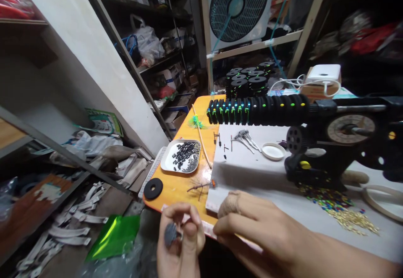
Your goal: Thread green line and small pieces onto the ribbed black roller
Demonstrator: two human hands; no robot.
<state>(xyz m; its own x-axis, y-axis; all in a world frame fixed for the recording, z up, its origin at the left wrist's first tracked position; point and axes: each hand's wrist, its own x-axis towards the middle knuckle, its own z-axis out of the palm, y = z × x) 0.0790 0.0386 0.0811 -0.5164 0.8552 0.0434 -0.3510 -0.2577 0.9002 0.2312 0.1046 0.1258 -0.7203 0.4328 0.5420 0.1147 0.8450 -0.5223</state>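
Observation:
Near the bottom centre, my left hand [182, 240] is curled with its thumb against the fingers, closed around a small grey object [170, 234] whose kind I cannot make out. Close to its right, my right hand [258, 227] lies over the near table edge, fingers bent together; their tips are hidden, and so is anything between them. A beige wrap [229, 205] covers one of its fingers. Just beyond the hands, a thin brown twig-like piece [199, 186] with an orange end lies on the orange table [179, 185].
A white tray [164, 160] holds black and silver pieces. Left of the hands lies a black disc [153, 196]. A black machine [330, 143] with a row of black rings [267, 110] reaches over the table. Colourful beads [333, 204] lie at right; a fan [237, 7] stands behind.

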